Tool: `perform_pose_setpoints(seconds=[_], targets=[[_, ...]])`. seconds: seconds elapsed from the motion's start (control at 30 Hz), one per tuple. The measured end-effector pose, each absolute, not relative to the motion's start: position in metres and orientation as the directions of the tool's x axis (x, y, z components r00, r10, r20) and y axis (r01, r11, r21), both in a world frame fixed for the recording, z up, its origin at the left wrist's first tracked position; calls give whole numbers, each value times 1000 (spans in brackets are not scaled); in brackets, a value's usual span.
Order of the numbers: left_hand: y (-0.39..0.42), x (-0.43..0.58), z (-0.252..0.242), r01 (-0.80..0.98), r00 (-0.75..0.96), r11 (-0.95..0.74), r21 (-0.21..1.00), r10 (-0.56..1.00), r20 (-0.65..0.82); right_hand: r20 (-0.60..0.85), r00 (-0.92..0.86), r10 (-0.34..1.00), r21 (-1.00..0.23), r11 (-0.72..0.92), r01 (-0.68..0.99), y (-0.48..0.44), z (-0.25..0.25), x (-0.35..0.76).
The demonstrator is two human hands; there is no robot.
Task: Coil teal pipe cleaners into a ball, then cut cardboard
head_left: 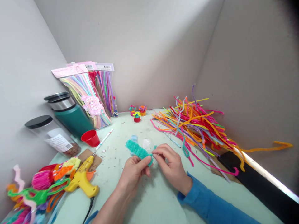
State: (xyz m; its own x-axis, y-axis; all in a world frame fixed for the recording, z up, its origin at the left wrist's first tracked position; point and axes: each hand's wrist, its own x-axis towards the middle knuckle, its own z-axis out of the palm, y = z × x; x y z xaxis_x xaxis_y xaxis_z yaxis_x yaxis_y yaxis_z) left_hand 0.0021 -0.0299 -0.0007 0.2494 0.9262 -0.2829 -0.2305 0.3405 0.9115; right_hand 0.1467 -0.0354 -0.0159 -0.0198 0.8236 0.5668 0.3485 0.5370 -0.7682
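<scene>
A teal strip of pipe cleaners packed side by side (137, 148) slants up and left over the table. My left hand (135, 170) pinches its lower right end between thumb and fingers. Close beside it, my right hand (171, 163) has thumb and forefinger pressed together on a thin teal pipe cleaner end (151, 154) at the strip's edge. Behind the strip lies a small light blue ribbed piece (134, 138), partly covered. A whitish round scrap (146, 142) rests nearby.
Loose pipe cleaners (198, 121) heap at the right. At the left are a yellow glue gun (81, 180), red cup (90, 138), teal bottle (72, 115), clear jar (54, 137) and packaged pipe cleaners (84, 93). Three small cupcake-like pieces (137, 117) stand at the back.
</scene>
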Motion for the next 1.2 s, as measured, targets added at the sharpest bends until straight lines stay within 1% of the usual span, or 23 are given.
perform_pose_setpoints(seconds=[0.17,0.37,0.47,0.67,0.8,0.93,1.07,1.2], targets=[[-30,0,0,-273,275,326,905,928,-251,548,-63,834,-789,541,291,-37,-11,146],[-27,1,-1,-343,227,337,877,935,-271,524,-102,846,-808,531,254,-40,-11,146],[-27,3,0,-357,225,340,870,935,-273,521,-79,850,-817,523,245,-40,-14,144],[-30,4,4,-366,230,276,889,952,-201,544,-50,838,-806,538,245,-40,-15,141],[-29,3,4,-288,141,214,933,974,-180,558,-66,827,-799,557,225,-40,-13,142],[-27,1,2,-182,98,221,958,974,-206,492,-96,865,-839,501,211,-40,-15,143],[-27,0,1,-103,107,270,957,960,-259,434,-102,895,-860,446,249,-38,-17,142],[-27,-1,-2,4,177,300,954,939,-296,388,-55,920,-862,383,332,-37,-16,142]])
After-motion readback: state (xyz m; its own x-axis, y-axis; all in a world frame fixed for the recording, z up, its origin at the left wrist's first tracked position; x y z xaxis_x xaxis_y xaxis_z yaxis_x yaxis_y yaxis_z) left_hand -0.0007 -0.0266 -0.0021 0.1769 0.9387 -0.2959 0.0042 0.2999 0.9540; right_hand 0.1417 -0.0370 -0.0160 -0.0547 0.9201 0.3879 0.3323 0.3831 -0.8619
